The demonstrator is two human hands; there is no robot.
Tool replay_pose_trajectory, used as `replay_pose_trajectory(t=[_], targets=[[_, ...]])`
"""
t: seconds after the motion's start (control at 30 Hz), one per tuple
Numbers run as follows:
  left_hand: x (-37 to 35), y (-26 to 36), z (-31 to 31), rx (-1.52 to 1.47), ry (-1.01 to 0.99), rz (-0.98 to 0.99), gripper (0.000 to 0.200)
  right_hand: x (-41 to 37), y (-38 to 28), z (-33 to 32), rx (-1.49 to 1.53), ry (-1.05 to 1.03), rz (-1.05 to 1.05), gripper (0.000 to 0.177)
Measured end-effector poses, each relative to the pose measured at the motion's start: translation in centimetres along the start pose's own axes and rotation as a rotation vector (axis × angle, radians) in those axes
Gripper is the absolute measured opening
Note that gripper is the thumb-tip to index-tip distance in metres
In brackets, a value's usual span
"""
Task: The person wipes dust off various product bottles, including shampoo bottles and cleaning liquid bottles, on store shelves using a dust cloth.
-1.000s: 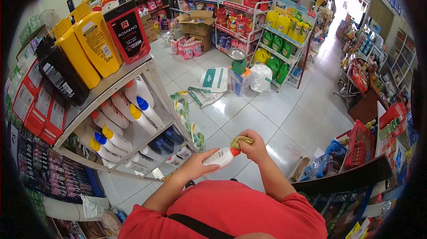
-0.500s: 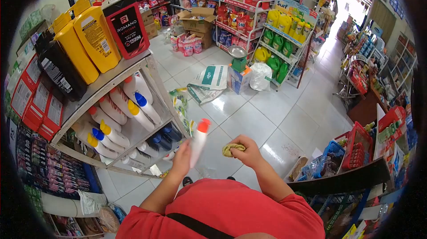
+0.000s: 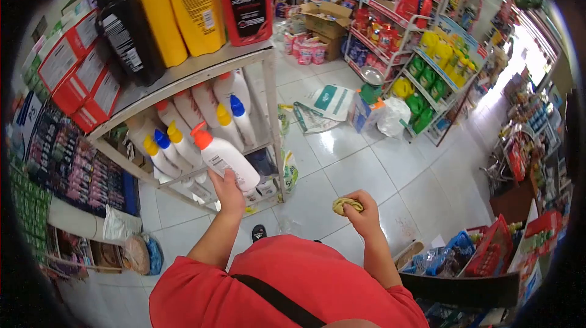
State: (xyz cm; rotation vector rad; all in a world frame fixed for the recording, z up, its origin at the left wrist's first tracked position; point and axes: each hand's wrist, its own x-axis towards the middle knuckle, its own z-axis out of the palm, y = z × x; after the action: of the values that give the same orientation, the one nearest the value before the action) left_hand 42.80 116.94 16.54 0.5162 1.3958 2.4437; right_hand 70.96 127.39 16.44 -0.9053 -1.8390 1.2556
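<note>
My left hand (image 3: 227,192) grips a white pump bottle (image 3: 229,163) with a red-orange pump top, tilted in front of the shelf unit's opening. Its printed back label faces me. Behind it, several white bottles (image 3: 177,145) with yellow, blue and red caps stand on the shelf (image 3: 183,175). Over the floor to the right, my right hand (image 3: 361,212) is closed around a crumpled yellowish cloth (image 3: 348,206), apart from the bottle.
On the unit's top stand a black bottle (image 3: 129,38), yellow bottles (image 3: 196,10), a red-and-black Romano bottle (image 3: 246,4) and red-and-white boxes (image 3: 79,77). A scale (image 3: 371,83) sits on a box ahead. Baskets (image 3: 488,248) crowd the right side.
My left hand has moved left to the shelf with the bottle, turning its label toward me. The view has swung left. My right hand still holds the cloth.
</note>
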Motion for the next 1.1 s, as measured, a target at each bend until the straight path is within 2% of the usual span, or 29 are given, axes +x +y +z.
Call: replay_pose_trajectory(t=[0.03, 0.13, 0.27, 0.3, 0.4, 0.5, 0.6, 0.7, 0.9, 1.1], targets=[[0.3, 0.2, -0.6, 0.041, -0.025, 0.058, 0.050, -0.1, 0.6, 0.1, 0.024, 0.005, 0.043, 0.016], [1.5, 0.6, -1.4, -0.025, 0.082, 0.091, 0.050, -0.1, 1.5, 0.4, 0.028, 0.001, 0.032, 0.016], [3.0, 1.4, -2.3, 0.104, 0.095, 0.210, 0.048, 0.0, 0.4, 0.7, -0.050, -0.043, 0.020, 0.016], [3.0, 1.8, -1.9, 0.192, 0.132, 0.197, 0.046, 0.0, 0.3, 0.8, -0.066, -0.044, 0.016, 0.016], [4.1, 0.5, -2.9, 0.255, -0.013, 0.200, 0.046, 0.2, -0.1, 1.1, -0.090, -0.057, -0.003, 0.017], [4.5, -0.1, -2.7, 0.402, -0.042, 0.214, 0.048, 0.2, -0.1, 1.3, -0.098, -0.075, -0.018, 0.017], [5.3, -1.7, -2.8, 0.620, 0.038, 0.262, 0.048, 0.1, 0.4, 1.4, -0.108, -0.087, -0.016, 0.018], [6.5, -3.1, -3.1, 0.644, 0.064, 0.238, 0.050, -0.2, 0.9, 1.6, -0.093, -0.095, 0.016, 0.018], [8.1, -3.3, -2.5, 0.699, -0.054, 0.274, 0.051, -0.6, 1.4, 1.5, -0.137, -0.090, 0.012, 0.019], [8.2, -4.4, -1.8, 0.662, -0.048, 0.280, 0.054, -0.9, 2.4, 1.9, -0.113, -0.100, 0.075, 0.019]])
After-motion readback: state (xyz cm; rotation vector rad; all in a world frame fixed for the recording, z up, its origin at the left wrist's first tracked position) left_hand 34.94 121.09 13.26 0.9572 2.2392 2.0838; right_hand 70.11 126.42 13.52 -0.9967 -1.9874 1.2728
